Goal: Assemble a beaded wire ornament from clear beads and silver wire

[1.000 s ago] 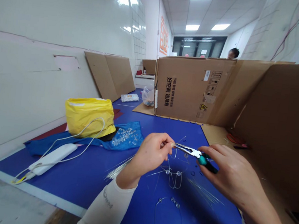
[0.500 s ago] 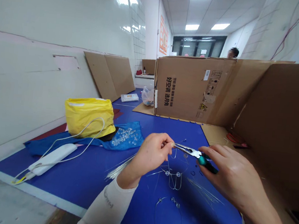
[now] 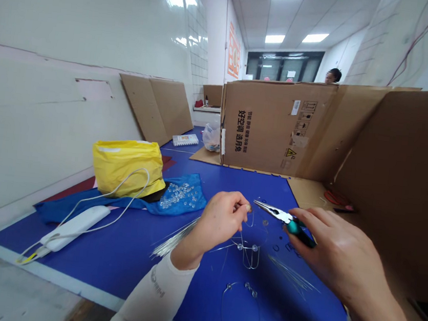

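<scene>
Long-nose pliers are up over the middle of the blue work mat, gripped narrow and tight in the right hand, teal handles wrapped in the fingers. Mat's hemmed in by the white wall on the left and a cardboard carton across the far side, with a cardboard panel close past the right hand, and a white strip runs along the near edge. Left hand is pinched narrow, whatever's in it too thin to make out. Compared with the last frame, the plier tips have moved off those fingertips and now sit just beside them. Nearby: a wire-and-bead piece, a wire loop, clear beads on blue cloth. Carton reads 好空调 选月兔
</scene>
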The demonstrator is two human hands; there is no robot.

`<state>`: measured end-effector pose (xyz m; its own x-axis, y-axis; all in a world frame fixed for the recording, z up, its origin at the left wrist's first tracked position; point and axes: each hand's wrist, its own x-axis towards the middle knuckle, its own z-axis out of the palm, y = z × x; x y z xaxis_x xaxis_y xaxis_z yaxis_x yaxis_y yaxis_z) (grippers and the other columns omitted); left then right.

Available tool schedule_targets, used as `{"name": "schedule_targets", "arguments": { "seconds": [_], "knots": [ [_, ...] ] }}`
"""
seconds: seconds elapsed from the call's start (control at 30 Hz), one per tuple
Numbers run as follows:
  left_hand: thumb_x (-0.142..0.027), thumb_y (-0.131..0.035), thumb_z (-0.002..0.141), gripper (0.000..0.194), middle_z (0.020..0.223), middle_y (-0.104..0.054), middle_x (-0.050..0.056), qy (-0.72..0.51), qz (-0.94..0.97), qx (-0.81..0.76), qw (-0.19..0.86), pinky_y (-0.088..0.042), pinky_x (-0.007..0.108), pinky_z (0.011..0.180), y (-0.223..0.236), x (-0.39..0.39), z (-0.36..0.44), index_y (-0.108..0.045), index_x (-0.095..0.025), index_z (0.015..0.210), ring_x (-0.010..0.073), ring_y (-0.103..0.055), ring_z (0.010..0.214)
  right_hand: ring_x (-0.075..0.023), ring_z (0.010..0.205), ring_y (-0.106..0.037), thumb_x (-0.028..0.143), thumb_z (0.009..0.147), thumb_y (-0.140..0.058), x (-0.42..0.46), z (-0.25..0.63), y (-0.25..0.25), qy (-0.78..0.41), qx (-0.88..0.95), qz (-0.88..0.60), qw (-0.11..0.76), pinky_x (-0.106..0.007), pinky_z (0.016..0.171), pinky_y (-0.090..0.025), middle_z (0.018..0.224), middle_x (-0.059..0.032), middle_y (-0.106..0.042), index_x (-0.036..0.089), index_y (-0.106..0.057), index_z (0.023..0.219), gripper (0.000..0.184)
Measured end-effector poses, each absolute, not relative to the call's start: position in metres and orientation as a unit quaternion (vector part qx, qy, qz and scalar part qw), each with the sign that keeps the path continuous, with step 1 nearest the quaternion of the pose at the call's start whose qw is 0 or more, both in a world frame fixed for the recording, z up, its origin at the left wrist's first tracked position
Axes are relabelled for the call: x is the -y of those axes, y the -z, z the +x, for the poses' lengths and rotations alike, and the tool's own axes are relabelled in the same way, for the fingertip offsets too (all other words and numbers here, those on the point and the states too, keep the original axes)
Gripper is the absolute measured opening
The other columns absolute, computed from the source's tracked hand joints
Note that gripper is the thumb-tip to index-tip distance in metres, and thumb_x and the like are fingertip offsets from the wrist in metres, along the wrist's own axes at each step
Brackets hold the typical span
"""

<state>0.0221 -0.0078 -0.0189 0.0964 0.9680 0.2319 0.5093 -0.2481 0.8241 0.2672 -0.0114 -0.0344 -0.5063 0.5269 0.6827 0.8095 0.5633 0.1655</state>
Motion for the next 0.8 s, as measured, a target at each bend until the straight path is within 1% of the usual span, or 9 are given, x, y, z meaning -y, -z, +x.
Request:
{"name": "schedule_targets", "arguments": {
  "seconds": [0.17, 0.37, 0.63, 0.8],
  "knots": [
    [-0.011, -0.057, 0.090, 0.016, 0.064, -0.066, -0.002, -0.408, 0.681, -0.527, 0.304, -0.045, 0.020, 0.050, 0.0205, 0.0060, 0.0219, -0.064, -0.016, 0.077, 0.0089, -0.060, 0.047, -0.0258, 0.082, -0.071, 0.037, 0.099, -0.058, 0.0111, 0.2768, 0.0327, 0.213, 0.846, -0.394, 0.291, -0.040, 0.073, -0.052, 0.098, -0.0079, -0.076, 0.020, -0.070, 0.115, 0.026],
    [-0.014, -0.057, 0.091, 0.015, 0.064, -0.065, -0.002, -0.425, 0.677, -0.510, 0.316, -0.045, 0.020, 0.048, 0.0198, 0.0066, 0.0191, -0.064, -0.017, 0.077, 0.0087, -0.059, 0.047, -0.0270, 0.086, -0.070, 0.034, 0.096, -0.062, 0.0089, 0.2778, 0.0352, 0.190, 0.857, -0.398, 0.266, -0.042, 0.077, -0.053, 0.099, -0.0075, -0.075, 0.021, -0.070, 0.117, 0.026],
    [-0.012, -0.057, 0.090, 0.016, 0.063, -0.065, -0.003, -0.421, 0.688, -0.503, 0.309, -0.044, 0.020, 0.048, 0.0190, 0.0098, 0.0214, -0.063, -0.017, 0.076, 0.0083, -0.058, 0.046, -0.0269, 0.084, -0.069, 0.035, 0.097, -0.060, 0.0089, 0.2739, 0.0348, 0.186, 0.861, -0.392, 0.266, -0.042, 0.076, -0.052, 0.096, -0.0078, -0.074, 0.020, -0.069, 0.116, 0.026],
    [-0.013, -0.057, 0.091, 0.015, 0.064, -0.066, -0.002, -0.415, 0.694, -0.503, 0.305, -0.044, 0.020, 0.048, 0.0183, 0.0117, 0.0209, -0.063, -0.017, 0.077, 0.0084, -0.058, 0.047, -0.0266, 0.084, -0.068, 0.032, 0.097, -0.062, 0.0085, 0.2750, 0.0344, 0.194, 0.862, -0.384, 0.267, -0.041, 0.075, -0.050, 0.096, -0.0067, -0.074, 0.021, -0.069, 0.114, 0.022]
  ]
}}
